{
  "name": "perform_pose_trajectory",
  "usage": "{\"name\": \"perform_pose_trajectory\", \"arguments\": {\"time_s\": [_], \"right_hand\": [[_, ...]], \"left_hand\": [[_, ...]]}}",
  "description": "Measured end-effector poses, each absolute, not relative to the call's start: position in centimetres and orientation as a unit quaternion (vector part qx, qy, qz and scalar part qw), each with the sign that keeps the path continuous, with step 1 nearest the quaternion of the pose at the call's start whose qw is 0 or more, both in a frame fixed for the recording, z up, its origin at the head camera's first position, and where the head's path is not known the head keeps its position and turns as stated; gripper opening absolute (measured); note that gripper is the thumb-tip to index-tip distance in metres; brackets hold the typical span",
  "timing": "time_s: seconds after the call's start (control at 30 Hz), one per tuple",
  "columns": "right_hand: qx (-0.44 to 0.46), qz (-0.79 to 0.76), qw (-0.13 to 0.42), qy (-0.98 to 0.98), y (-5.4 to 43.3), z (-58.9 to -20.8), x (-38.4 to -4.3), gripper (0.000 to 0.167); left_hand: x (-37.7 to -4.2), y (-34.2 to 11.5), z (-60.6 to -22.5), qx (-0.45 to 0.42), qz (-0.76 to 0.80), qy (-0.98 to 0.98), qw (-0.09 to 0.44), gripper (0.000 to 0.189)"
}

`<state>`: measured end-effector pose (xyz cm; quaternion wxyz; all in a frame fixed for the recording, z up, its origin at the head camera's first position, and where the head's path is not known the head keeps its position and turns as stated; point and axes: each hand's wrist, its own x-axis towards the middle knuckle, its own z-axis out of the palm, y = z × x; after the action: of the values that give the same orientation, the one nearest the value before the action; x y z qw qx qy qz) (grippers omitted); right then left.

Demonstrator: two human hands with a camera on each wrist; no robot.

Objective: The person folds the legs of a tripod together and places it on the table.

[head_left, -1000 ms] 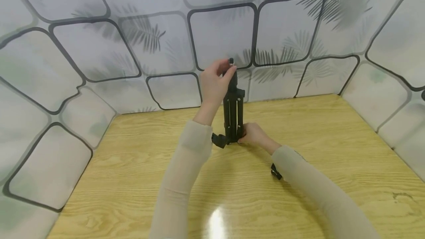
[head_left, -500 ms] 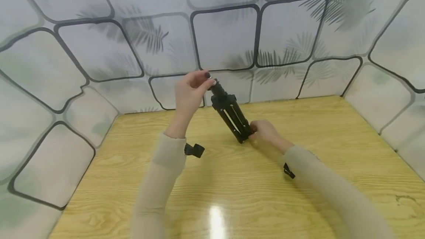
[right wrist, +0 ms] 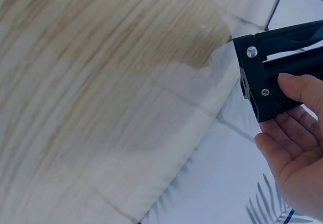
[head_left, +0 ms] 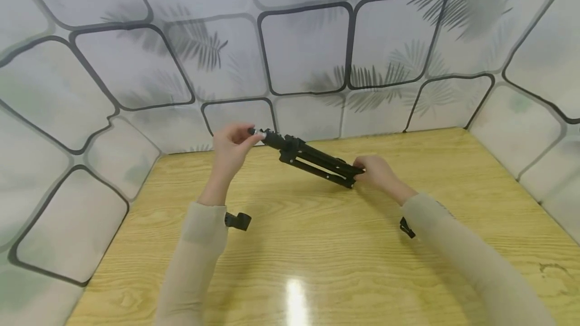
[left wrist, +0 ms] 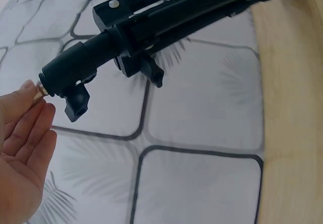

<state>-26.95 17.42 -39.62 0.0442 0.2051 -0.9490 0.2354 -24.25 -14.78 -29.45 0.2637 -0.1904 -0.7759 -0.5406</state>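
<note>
A folded black tripod [head_left: 317, 161] slants above the table, its head end up at the left and its leg end lower at the right. My left hand [head_left: 230, 147] pinches the small metal tip at the head end between thumb and fingers. In the left wrist view, two black clamp knobs stick out below the tripod's column [left wrist: 75, 67]. At the other end my right hand [head_left: 377, 171] grips the folded legs. The right wrist view shows the thumb on the leg end [right wrist: 260, 82], with the fingers curled beneath it.
The wood-grain table [head_left: 290, 250] lies under both arms. A pale curtain-like wall [head_left: 303, 49] with dark outlines and leaf prints stands along the back and both sides. Each wrist carries a black camera mount [head_left: 238, 221].
The tripod has tipped from upright to a slant close to level. My left hand has moved left and down with the head end, while my right hand has shifted slightly right.
</note>
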Motion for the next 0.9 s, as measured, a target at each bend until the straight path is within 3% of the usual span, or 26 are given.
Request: {"name": "perform_pose_trajectory", "arguments": {"time_s": [0.57, 0.9], "right_hand": [[0.170, 0.213, 0.022, -0.962, 18.5, -39.0, -27.0, 0.031], [0.165, 0.197, 0.030, -0.966, 18.6, -38.7, -27.0, 0.029]], "left_hand": [[-25.2, -18.4, -34.8, -0.086, -0.468, -0.874, 0.097, 0.027], [-25.9, -19.2, -37.3, -0.114, -0.372, -0.920, 0.044, 0.027]]}}
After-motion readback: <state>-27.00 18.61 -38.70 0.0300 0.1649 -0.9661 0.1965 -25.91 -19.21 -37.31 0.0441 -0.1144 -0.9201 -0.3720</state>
